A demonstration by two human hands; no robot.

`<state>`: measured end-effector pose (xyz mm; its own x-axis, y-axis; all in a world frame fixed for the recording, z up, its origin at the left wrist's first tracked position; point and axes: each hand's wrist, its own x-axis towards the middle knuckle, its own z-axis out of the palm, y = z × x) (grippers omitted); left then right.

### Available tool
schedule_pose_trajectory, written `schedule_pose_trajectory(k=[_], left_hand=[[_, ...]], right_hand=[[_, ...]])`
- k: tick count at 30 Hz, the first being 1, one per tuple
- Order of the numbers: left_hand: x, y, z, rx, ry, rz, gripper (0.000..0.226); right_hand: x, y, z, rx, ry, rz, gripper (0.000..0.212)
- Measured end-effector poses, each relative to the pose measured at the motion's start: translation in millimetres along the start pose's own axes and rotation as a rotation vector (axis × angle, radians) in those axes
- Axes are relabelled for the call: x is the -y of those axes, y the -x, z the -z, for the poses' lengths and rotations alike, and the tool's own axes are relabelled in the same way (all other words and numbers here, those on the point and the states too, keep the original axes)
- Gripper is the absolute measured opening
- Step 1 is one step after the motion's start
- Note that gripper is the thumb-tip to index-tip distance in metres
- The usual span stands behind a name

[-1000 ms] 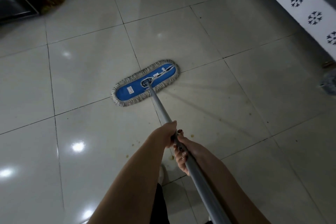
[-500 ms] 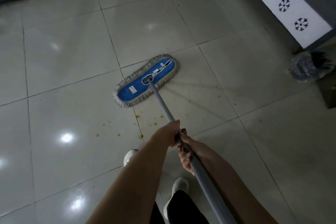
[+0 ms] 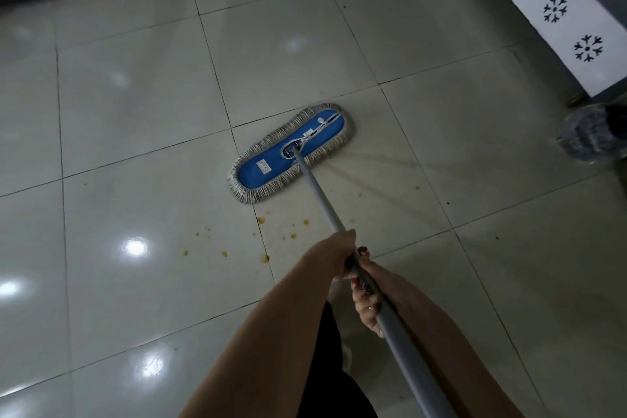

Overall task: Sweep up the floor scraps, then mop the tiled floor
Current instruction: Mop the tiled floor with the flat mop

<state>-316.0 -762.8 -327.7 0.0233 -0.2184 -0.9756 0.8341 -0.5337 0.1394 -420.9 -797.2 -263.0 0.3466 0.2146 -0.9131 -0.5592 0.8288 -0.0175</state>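
A flat blue mop head with a grey fringe (image 3: 291, 153) is laid on the glossy pale tiled floor (image 3: 135, 105), across a dark grout line. It is joined to a long grey metal pole (image 3: 322, 200), which is clasped by both hands. The left hand (image 3: 334, 256) is wrapped shut around the pole, higher towards the mop head; the right hand (image 3: 368, 295) is closed on it just behind. Small brown spots (image 3: 261, 220) are scattered on the tiles between mop head and hands.
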Motion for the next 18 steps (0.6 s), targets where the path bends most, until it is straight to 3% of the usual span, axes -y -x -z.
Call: schedule_pose_trajectory(k=[5,18], left_hand=[[-56.9,-16.1,2.1,-0.019,-0.024,-0.012,0.042],[-232.2,-53.0,-7.7,-0.076,-0.040,-0.069,0.040]], right_hand=[[51.7,-19.8,-15.2,0.099,-0.072,-0.013,0.050],[219.6,-60.7,-59.5,0.112,-0.143,0.030,0.055]])
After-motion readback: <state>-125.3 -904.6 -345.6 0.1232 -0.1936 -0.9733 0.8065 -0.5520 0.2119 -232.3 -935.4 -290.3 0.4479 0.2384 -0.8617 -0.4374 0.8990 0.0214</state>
